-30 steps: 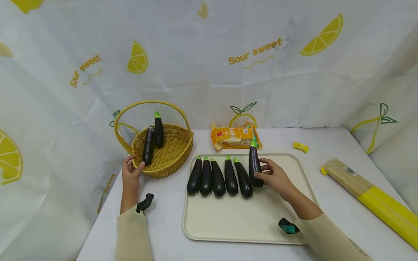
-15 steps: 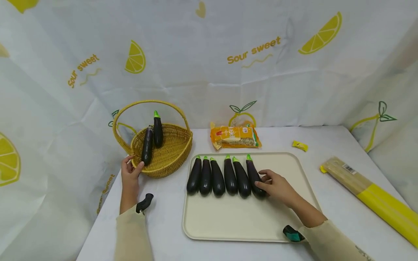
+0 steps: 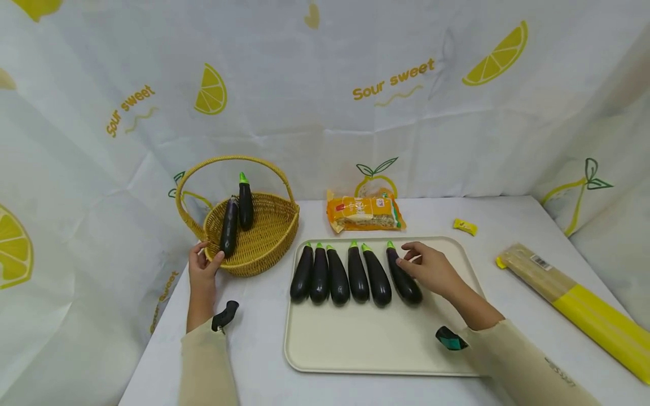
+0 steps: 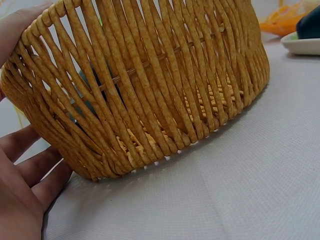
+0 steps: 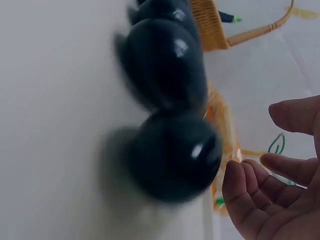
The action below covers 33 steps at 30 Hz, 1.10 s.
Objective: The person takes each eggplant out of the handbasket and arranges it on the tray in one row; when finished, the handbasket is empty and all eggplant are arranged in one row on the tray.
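The left hand [image 3: 203, 269], far left, grips the near left rim of the handled wicker basket [image 3: 264, 262], thumb over the rim, other fingers against the outer wall. The basket stands on the white-covered table [image 3: 259, 349], just beside the far left corner of the cream tray [image 3: 350, 344]. Inside it, one dark eggplant [image 3: 229, 228] leans along the left side; to its right a green-necked eggplant [image 3: 246, 206] rests against the far wall, its neck above the rim.

On the tray's far half, five eggplants [image 3: 339, 279] lie in a row from the left edge, necks to the far edge: three close together, then two more. Past a small gap lies the rightmost eggplant [image 3: 403, 279], its long axis slanting from a neck near the far edge to a blunt end nearer and further right.

The right hand [image 3: 431, 269] is just right of that eggplant's upper half and by far the nearer hand; the left is well apart, across the row. Its fingers are loosely bent, the thumb stands away from them, and nothing is held between; whether the thumb touches the eggplant I cannot tell.
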Available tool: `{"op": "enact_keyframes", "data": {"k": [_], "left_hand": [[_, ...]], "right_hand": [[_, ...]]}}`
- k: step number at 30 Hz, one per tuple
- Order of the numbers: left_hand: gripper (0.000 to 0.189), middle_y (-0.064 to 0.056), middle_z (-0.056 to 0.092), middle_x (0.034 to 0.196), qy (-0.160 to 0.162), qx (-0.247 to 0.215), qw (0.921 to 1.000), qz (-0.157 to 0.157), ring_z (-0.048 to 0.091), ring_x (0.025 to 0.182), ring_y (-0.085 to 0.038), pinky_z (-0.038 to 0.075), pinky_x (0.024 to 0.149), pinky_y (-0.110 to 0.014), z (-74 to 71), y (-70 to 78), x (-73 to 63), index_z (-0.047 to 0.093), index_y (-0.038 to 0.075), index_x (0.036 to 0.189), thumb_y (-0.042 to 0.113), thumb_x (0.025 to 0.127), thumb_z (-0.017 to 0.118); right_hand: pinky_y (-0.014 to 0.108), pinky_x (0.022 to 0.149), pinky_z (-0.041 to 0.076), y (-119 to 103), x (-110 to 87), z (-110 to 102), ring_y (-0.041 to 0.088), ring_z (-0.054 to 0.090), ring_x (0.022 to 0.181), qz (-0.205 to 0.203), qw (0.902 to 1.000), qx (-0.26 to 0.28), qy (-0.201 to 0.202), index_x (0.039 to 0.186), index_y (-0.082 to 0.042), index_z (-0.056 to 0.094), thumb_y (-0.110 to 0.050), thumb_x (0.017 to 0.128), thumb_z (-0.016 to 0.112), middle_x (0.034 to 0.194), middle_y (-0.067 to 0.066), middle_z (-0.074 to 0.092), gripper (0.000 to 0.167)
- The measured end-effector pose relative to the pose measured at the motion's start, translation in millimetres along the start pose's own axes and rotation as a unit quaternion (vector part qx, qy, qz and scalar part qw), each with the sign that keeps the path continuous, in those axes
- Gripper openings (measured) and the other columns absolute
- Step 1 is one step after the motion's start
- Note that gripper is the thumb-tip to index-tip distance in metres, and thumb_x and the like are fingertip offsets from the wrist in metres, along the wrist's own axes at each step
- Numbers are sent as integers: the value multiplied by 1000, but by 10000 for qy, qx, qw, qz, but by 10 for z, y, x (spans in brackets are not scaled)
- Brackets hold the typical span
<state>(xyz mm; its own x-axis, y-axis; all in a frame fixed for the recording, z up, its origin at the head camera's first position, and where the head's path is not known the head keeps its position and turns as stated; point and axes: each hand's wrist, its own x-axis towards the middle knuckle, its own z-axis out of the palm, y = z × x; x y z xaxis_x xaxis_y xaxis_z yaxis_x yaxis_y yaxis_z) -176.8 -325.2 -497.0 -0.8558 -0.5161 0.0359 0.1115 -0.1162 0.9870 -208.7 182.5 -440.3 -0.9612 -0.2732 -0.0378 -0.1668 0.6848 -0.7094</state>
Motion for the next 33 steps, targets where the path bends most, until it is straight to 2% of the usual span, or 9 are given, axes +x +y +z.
{"op": "enact_keyframes", "data": {"k": [3, 6, 13, 16, 20, 25, 27, 33], "left_hand": [[51, -14, 42, 142, 14, -16, 10000, 51, 45, 113, -16, 39, 94, -21, 8, -15, 1, 37, 19, 131, 10, 92, 68], [51, -14, 42, 141, 67, 29, 9999, 102, 46, 113, -16, 39, 94, -21, -29, -12, -3, 38, 19, 132, 11, 92, 69], [52, -13, 43, 142, 5, 153, 9999, 44, 47, 114, -15, 39, 94, -20, -50, -53, 15, 37, 21, 132, 15, 91, 70], [53, -13, 43, 143, -42, 144, 9998, 90, 47, 117, -16, 39, 96, -22, -32, -61, 23, 37, 20, 132, 15, 91, 70], [52, -12, 43, 143, -32, 80, 9999, 77, 47, 117, -17, 39, 96, -22, -14, -71, 22, 37, 19, 131, 14, 91, 70], [53, -12, 44, 141, -20, 68, 10000, 32, 47, 115, -17, 40, 93, -21, 3, -71, 13, 36, 17, 132, 12, 91, 69], [54, -13, 43, 143, -71, 92, 9999, -9, 47, 117, -18, 40, 94, -22, 19, -4, -20, 34, 15, 134, 10, 92, 68], [52, -15, 41, 144, -84, 13, 9999, 73, 47, 117, -18, 41, 93, -21, -1, -22, 9, 34, 15, 133, 6, 93, 66]], "right_hand": [[39, 74, 51, -202, 136, 54, 26, 62, 98, -211, 9997, -47, -72, 132, -2, 53, -35, 95, 62, 109, 9, 64, 51], [38, 75, 51, -493, 325, 197, 24, 61, 97, -548, 9981, -51, -261, 130, -4, 56, -35, 94, 64, 107, 7, 64, 48], [35, 77, 51, -1250, 806, 576, 22, 61, 95, -1404, 9868, 92, -801, 130, -5, 56, -26, 92, 67, 107, 7, 63, 45], [33, 76, 51, -1540, 1053, 770, 20, 61, 97, -1563, 9832, 168, -923, 131, -7, 55, -26, 92, 67, 106, 5, 63, 45], [31, 80, 50, -1843, 1360, 1063, 16, 59, 100, -1539, 9813, 253, -1132, 135, -8, 53, -29, 93, 66, 109, 3, 63, 48], [31, 82, 49, -2066, 1658, 1462, 15, 59, 101, -1349, 9805, 419, -1365, 135, -8, 53, -33, 94, 66, 117, 5, 62, 50], [32, 80, 50, -2148, 1727, 1623, 17, 59, 102, -1233, 9791, 574, -1515, 136, -6, 53, -33, 95, 65, 122, 8, 60, 51], [35, 88, 48, -2404, 1794, 2122, 21, 57, 112, -836, 9756, 685, -1913, 138, -3, 48, -33, 94, 66, 132, 11, 55, 56]]}}
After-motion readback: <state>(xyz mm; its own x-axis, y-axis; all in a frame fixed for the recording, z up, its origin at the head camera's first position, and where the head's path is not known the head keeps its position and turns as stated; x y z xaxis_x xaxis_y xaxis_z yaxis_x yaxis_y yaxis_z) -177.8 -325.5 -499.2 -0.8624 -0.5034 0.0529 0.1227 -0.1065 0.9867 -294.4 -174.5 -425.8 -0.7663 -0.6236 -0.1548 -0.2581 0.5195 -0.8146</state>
